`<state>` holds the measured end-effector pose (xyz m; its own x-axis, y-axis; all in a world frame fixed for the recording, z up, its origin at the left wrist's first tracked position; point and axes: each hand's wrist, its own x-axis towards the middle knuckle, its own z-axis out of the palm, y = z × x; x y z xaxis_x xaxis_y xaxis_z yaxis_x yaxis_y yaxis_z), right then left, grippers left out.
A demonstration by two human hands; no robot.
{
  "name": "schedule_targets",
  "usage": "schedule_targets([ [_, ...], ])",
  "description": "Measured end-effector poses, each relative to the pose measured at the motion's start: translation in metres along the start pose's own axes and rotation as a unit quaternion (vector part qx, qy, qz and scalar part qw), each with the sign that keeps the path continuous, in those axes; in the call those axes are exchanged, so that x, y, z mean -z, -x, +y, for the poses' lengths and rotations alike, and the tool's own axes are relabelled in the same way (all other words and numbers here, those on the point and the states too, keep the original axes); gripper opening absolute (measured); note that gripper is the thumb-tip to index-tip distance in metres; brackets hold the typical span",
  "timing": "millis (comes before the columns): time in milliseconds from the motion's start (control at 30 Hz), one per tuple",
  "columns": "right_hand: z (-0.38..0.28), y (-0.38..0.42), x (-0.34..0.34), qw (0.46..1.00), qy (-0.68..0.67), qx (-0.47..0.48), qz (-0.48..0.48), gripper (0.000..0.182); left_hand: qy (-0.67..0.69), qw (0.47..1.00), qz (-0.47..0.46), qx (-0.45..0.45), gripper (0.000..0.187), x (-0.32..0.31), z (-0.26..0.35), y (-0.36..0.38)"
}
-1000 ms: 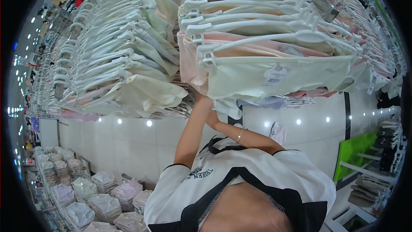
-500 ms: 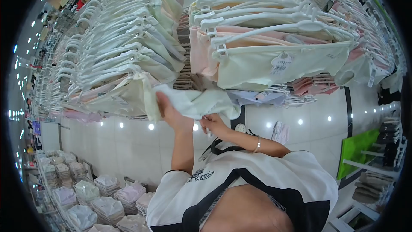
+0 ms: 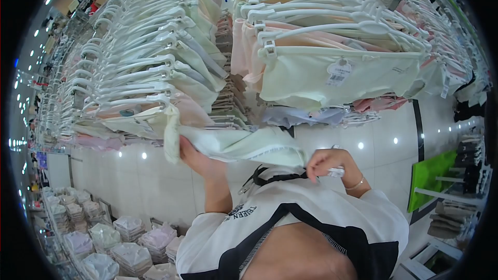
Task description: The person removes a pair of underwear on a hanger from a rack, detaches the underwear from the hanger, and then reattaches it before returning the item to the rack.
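A pale green and white garment [image 3: 249, 144] is stretched sideways below the hanging racks. My left hand [image 3: 196, 156] grips its left end, close to the yellowish cloth hanging at the front of the left rack. At the garment's right end, my right hand [image 3: 324, 164] has curled fingers near the edge; a small white object [image 3: 336, 172] shows by the fingers, too small to name. Whether these fingers pinch the cloth is hard to see. To the upper right hangs a pale green garment [image 3: 311, 75] with a white tag [image 3: 338, 72].
White hangers [image 3: 140, 67] with pastel clothes fill the left rack, with more at the right. Folded packs [image 3: 132, 254] stand in stacks at the lower left. A green panel [image 3: 433, 181] and a white rack are at the right, over a tiled floor [image 3: 155, 186].
My right hand has moved right and the garment is now spread wider. My left hand has shifted slightly left and down. The white object by the right fingers shows more clearly.
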<state>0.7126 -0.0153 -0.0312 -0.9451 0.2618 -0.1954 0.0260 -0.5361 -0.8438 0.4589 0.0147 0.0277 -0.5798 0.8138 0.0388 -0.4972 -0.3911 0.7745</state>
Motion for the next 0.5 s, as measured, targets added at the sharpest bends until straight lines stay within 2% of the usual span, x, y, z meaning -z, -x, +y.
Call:
schedule_targets([
  [33,-0.001,0.01,-0.002,0.999,0.027,0.016,-0.015,0.015,0.001,1.0,-0.013,-0.002,0.034,0.002,0.002,-0.007],
  [133,0.003,0.028,-0.002,0.998,0.003,-0.069,0.001,0.022,-0.002,0.999,-0.033,-0.012,0.033,0.005,0.005,-0.025],
  [233,0.015,0.035,-0.002,0.98,0.015,-0.121,0.159,0.025,0.019,1.0,-0.008,0.013,0.034,-0.009,0.011,-0.022],
  [333,0.014,0.045,-0.013,0.94,0.13,-0.142,0.283,0.029,0.044,0.997,-0.018,0.061,0.035,-0.006,0.016,-0.026],
  [433,0.004,0.08,-0.017,0.962,0.126,-0.049,0.238,0.032,0.011,0.999,-0.042,0.016,0.037,-0.012,0.011,-0.019],
  [500,-0.009,0.105,-0.028,0.981,0.002,0.078,0.178,0.037,-0.014,0.999,-0.04,0.019,0.038,0.005,0.001,-0.025],
])
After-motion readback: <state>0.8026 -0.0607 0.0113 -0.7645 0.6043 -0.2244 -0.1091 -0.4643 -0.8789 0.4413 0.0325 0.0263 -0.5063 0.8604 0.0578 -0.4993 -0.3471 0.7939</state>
